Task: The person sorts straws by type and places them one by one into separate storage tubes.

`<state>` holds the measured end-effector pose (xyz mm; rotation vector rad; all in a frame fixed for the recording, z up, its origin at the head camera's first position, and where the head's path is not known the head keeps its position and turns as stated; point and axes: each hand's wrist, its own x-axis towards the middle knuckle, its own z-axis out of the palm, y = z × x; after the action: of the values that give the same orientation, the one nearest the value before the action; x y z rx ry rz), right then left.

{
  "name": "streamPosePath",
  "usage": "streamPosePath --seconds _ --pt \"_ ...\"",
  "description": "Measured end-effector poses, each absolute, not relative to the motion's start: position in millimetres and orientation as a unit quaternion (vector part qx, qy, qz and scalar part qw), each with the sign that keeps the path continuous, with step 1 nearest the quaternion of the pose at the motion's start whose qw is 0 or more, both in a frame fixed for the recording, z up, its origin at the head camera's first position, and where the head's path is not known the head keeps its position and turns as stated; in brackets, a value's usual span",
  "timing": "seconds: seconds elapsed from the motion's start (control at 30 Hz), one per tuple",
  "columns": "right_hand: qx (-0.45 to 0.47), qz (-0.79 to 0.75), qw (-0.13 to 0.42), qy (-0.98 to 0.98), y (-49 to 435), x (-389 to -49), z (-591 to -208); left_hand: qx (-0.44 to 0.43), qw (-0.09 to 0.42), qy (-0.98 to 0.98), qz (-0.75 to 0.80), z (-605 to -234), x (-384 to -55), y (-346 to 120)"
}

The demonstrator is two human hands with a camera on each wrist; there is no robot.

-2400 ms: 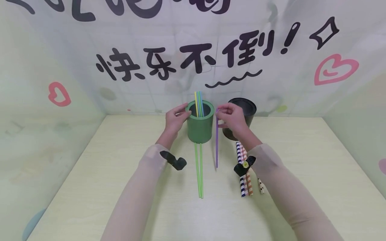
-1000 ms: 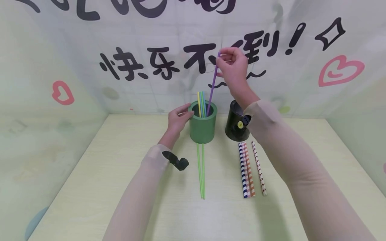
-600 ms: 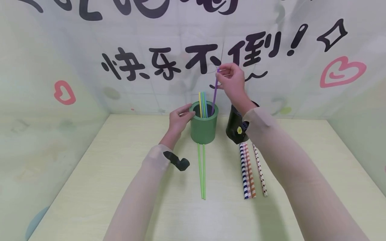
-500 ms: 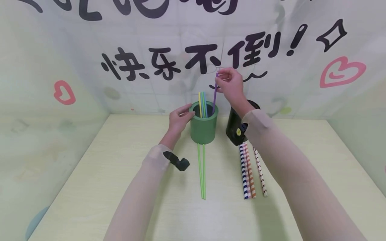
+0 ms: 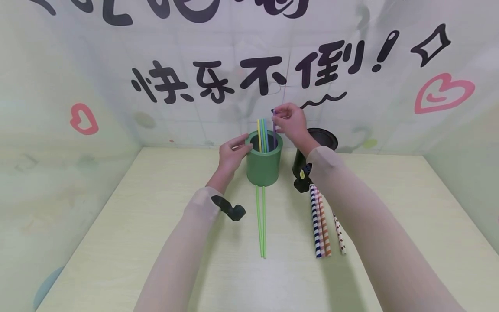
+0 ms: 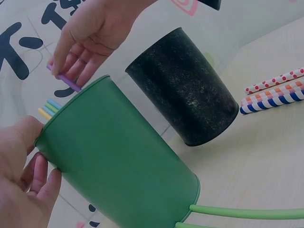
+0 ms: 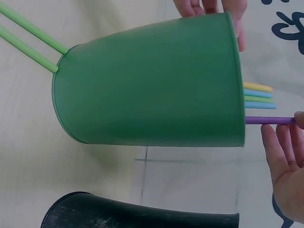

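My left hand (image 5: 231,157) grips the rim of a green can (image 5: 263,170), thumb at the lip. Just above that can, my right hand (image 5: 292,122) pinches a purple drinking straw (image 7: 266,120) near its top; the straw's lower part is hidden inside. Several thin straws (image 5: 262,130) in yellow, blue and green stick up out of the same can, as the right wrist view also shows. Two light green straws (image 5: 260,225) lie on the table in front of it.
A black can (image 5: 321,135) stands right of the green one, partly behind my right forearm. Striped paper straws (image 5: 320,229) and a red-dotted straw (image 5: 340,236) lie before it. A printed cloth backdrop (image 5: 218,43) rises behind the table (image 5: 156,208).
My right hand has lifted the purple straw from beside the green can, brought it over the opening and lowered it inside. The left hand has kept its grip on the rim.
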<state>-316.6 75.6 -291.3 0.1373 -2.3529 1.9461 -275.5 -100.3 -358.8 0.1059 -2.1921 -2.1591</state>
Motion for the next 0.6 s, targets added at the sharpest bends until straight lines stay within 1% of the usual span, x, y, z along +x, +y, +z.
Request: streamPosePath --seconds 0.4,0.6 --pt "0.032 0.634 -0.004 -0.773 73 -323 -302 0.036 0.033 -0.708 -0.704 -360 -277 -101" --pt "0.025 0.628 -0.009 -0.777 71 -326 -303 0.038 0.035 -0.709 -0.703 -360 -276 -101"
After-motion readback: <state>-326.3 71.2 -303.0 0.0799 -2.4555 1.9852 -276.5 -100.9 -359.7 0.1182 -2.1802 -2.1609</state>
